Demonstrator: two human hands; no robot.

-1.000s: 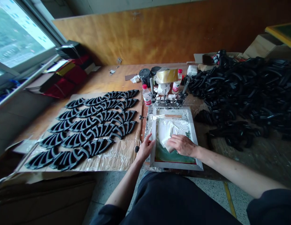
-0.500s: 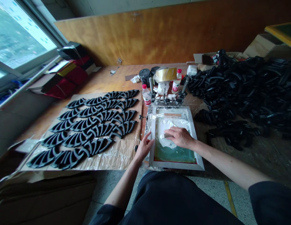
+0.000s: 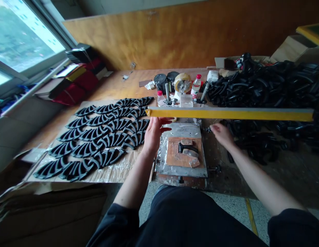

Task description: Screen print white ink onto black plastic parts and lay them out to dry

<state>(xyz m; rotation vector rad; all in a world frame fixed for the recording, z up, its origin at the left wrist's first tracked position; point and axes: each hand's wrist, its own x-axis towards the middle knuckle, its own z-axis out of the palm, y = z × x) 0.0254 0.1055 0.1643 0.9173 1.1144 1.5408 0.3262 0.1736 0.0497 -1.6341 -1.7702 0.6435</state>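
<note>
My left hand (image 3: 153, 134), fingers spread, is just under the left end of a long yellow-and-grey bar (image 3: 230, 114). This bar crosses the view, and I cannot tell whether it is the raised frame's edge. To the right of the metal base plate (image 3: 180, 130) is my right hand (image 3: 222, 134), fingers loosely bent and apart, with nothing visible in them. Between my hands a brown board (image 3: 172, 156) lies on the plate. On it rests a black curved plastic part (image 3: 188, 148) beside clear blocks (image 3: 190, 153).
Rows of similar black parts (image 3: 84, 150) lie on cardboard (image 3: 118, 171) at the left. A large black heap (image 3: 264, 85) fills the right. Behind the plate stand bottles with red caps (image 3: 196, 85), a roll of tape (image 3: 182, 83) and dark tubs (image 3: 160, 81).
The screen frame no longer lies over the plate, and the board with the black part is exposed. My left hand has risen; my right hand has left the white patch and moved right. The bar has appeared.
</note>
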